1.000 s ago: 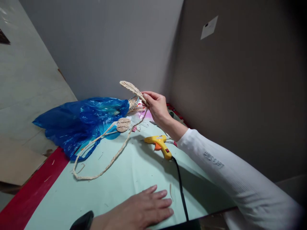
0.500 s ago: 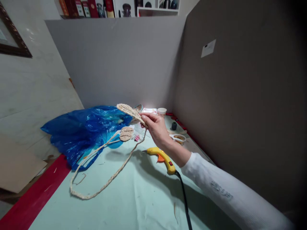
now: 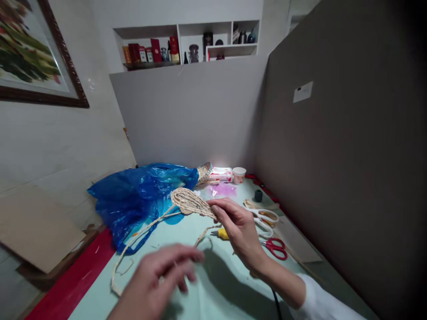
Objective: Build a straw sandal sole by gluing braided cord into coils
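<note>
Now the left hand [image 3: 150,280] reappears (blurred, grip parted) — right hand [image 3: 240,231] pinching braided piece [image 3: 189,202].

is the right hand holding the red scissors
No, the right hand pinches the braided piece, and the red scissors lie on the table.

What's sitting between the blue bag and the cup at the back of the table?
Mainly a woven piece by the bag, then a white-and-pink packet beside the cup, in the head view.
</note>
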